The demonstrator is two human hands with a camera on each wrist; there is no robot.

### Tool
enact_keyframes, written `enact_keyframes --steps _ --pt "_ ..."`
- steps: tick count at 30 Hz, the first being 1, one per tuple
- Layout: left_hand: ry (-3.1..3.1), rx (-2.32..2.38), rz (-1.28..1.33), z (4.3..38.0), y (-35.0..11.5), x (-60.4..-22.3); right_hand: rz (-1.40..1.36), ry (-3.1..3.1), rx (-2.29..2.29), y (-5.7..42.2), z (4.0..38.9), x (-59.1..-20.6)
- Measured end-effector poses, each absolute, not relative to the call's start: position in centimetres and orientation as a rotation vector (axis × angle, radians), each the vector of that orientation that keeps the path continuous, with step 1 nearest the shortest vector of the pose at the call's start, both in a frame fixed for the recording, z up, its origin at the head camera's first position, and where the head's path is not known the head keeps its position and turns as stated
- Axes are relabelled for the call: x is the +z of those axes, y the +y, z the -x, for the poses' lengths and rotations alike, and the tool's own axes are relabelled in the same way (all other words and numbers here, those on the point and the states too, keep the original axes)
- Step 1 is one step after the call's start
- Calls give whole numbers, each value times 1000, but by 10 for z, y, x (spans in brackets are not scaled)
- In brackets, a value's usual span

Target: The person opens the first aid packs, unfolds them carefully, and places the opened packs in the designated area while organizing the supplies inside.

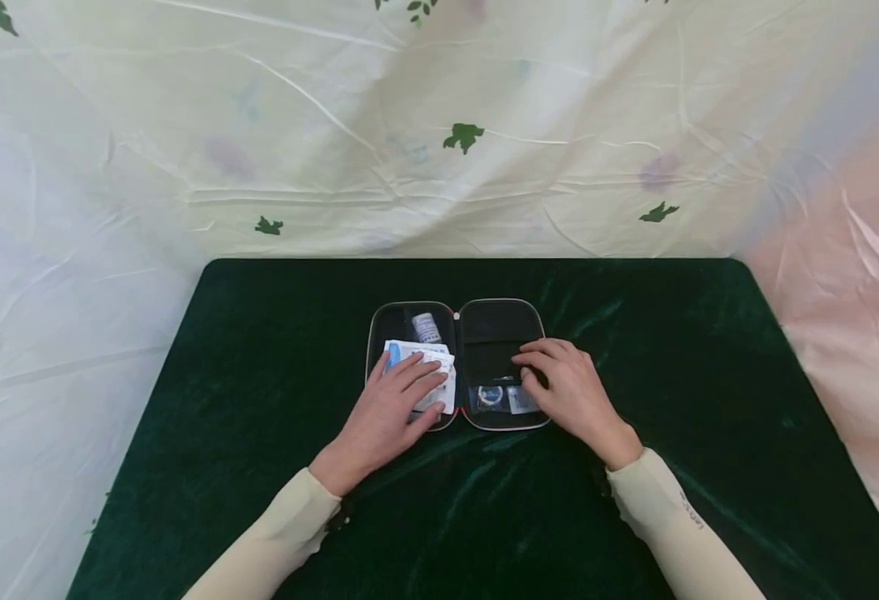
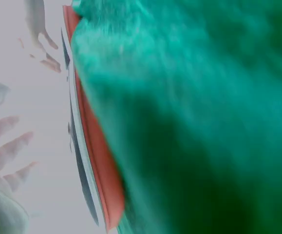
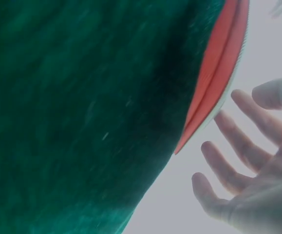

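A zip case (image 1: 490,321) with a black inside lies spread flat on the table; its outer shell (image 3: 218,63) shows red in the wrist views. My left hand (image 1: 390,404) is over the left half, fingers spread across white paper packets (image 1: 442,375) with some blue print. Behind the packets lies a small white roll (image 1: 426,327) with print on it. My right hand (image 1: 570,387) hovers at the right half's outer edge, fingers loosely bent and nothing in them. Small clear packets (image 1: 490,397) sit in the pocket along that half's near side.
Dark green velvet cloth (image 1: 259,333) covers the table around the case. Pale curtains (image 1: 559,167) with green leaf shapes hang behind the table and at both sides.
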State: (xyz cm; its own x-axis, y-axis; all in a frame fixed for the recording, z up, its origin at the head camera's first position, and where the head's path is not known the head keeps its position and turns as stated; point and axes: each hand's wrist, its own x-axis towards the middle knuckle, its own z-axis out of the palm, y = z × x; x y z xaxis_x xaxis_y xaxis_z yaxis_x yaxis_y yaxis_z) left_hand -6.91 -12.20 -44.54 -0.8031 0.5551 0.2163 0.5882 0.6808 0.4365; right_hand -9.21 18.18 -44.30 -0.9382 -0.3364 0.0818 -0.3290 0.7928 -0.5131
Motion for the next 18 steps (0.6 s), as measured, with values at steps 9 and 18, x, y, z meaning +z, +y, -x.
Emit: enact_keyframes --steps 9,18 --pt "-2852 -746 740 74 -145 -446 570 2983 -942 160 90 -439" --pt "-2897 -776 623 78 -160 -444 571 2942 -999 139 90 -436"
